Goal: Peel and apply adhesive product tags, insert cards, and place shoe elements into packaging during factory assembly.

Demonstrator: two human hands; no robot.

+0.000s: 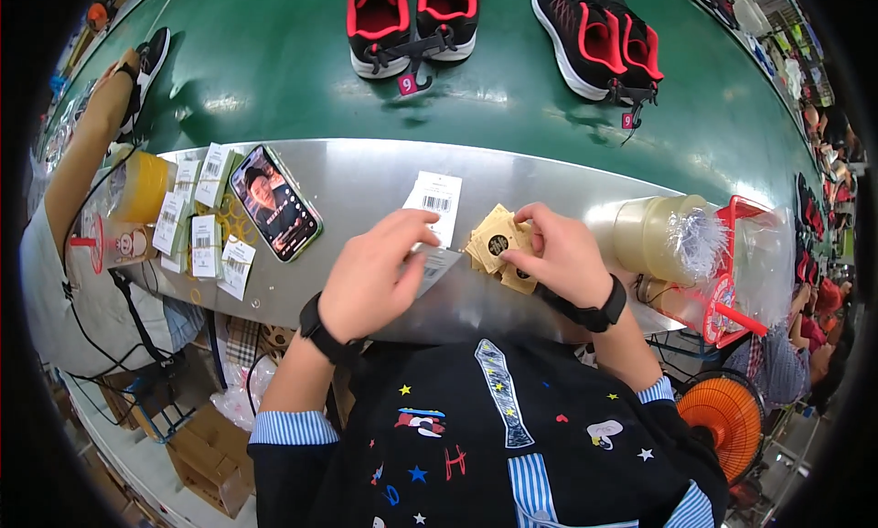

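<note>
Nearest, on the brushed-metal surface (366, 185), the left hand (370, 276) pinches a white barcode sticker (432, 264), while the right hand (560, 253) grips a fanned stack of tan square hang tags (497, 244), steadying them for labelling. Farther off, black-and-red sneakers (412, 20) ride the green conveyor belt (274, 61).

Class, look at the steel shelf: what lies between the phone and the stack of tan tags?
In the head view, a white barcode label and the left hand lie between the phone and tan tags.
</note>
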